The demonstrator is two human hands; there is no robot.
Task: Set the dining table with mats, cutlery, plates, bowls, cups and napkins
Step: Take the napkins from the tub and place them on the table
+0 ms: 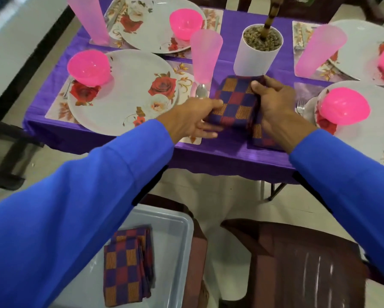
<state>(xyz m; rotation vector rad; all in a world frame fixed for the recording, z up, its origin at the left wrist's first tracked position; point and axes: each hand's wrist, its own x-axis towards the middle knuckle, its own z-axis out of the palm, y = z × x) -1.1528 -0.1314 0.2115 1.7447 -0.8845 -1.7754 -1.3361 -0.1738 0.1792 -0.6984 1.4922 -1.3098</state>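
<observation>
Both arms, in blue sleeves, reach forward over the near edge of the table (208,158) covered in purple cloth. The left hand (193,118) lies low with the palm turned inward; the right hand (275,103) is raised slightly, knuckles up. Between them is a folded checked napkin (233,103), lying on the cloth.

Just beyond the hands stands a white plant pot (256,50) and, beside the left hand, a tall pink cup (205,56) with a spoon (201,92) at its foot. Left of the left hand sits a rose-patterned plate (133,94) carrying a pink bowl (88,67). Right of the right hand is a fork (300,106) and a second pink bowl (345,107). Below the left forearm, a grey tray (177,227) holds more folded napkins (127,267).

The left hand pinches the napkin's left edge between thumb and fingers; the right hand grasps its right edge, thumb on top, fingers curled beneath.
</observation>
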